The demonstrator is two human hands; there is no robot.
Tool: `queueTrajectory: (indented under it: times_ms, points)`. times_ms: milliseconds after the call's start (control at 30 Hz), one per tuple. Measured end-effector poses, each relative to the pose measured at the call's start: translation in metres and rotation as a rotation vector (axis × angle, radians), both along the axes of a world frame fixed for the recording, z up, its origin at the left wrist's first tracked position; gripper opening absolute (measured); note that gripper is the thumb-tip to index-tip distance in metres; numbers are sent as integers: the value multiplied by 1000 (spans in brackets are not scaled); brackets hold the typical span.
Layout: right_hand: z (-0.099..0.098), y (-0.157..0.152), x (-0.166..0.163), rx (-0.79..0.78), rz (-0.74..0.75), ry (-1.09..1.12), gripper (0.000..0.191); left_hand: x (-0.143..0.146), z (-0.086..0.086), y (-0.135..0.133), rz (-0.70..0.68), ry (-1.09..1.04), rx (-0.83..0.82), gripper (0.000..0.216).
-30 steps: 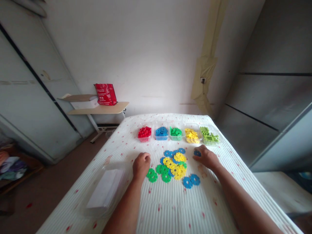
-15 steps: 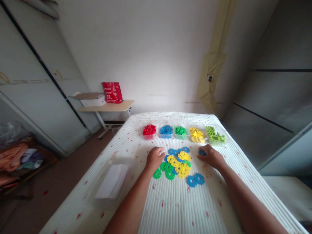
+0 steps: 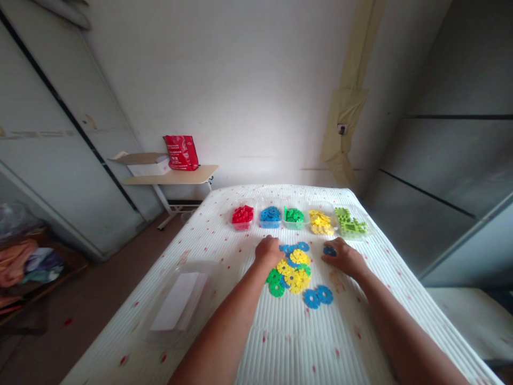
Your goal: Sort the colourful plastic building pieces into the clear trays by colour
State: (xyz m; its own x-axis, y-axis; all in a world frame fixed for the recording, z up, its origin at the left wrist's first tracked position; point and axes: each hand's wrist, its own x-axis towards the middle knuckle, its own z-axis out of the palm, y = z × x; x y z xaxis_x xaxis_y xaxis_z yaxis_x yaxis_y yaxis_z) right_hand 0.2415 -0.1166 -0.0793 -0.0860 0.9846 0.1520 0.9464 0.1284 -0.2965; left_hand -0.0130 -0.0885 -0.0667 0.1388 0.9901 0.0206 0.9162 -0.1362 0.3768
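Observation:
A pile of flat notched snowflake discs lies mid-table: yellow discs (image 3: 297, 278) on top, green discs (image 3: 276, 289) at the left, blue discs (image 3: 303, 246) around the back. At the pile's back left corner, my left hand (image 3: 267, 252) has its fingers curled down onto a blue disc (image 3: 282, 248); its fingertips are partly hidden. To the right of the pile, my right hand (image 3: 345, 258) pinches another blue disc (image 3: 329, 251) between thumb and fingers, close to the cloth. Two more blue discs (image 3: 318, 297) lie at the front right of the pile.
Along the back stand clear tubs of red pieces (image 3: 242, 214), blue discs (image 3: 270, 215), green discs (image 3: 294, 215), yellow pieces (image 3: 320, 220) and light green blocks (image 3: 350, 222). A clear plastic lid (image 3: 151, 336) with white paper lies at the left. Behind is a side table (image 3: 192, 176).
My left hand has moved right and slightly away from me, onto the back left of the pile, its fingers closing. My right hand stays with its blue disc. The view has shifted slightly.

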Motion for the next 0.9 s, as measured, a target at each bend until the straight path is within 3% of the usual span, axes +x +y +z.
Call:
queueTrajectory:
  times_ms: [200, 600, 900]
  points:
    - [-4, 7, 11, -28, 69, 79, 40, 3, 3, 10, 26, -57, 24, 35]
    - [-2, 10, 18, -49, 62, 204, 49, 77, 12, 11, -128, 78, 31, 29]
    - [-5, 10, 20, -53, 75, 195, 48, 71, 16, 5, -205, 57, 211, 17]
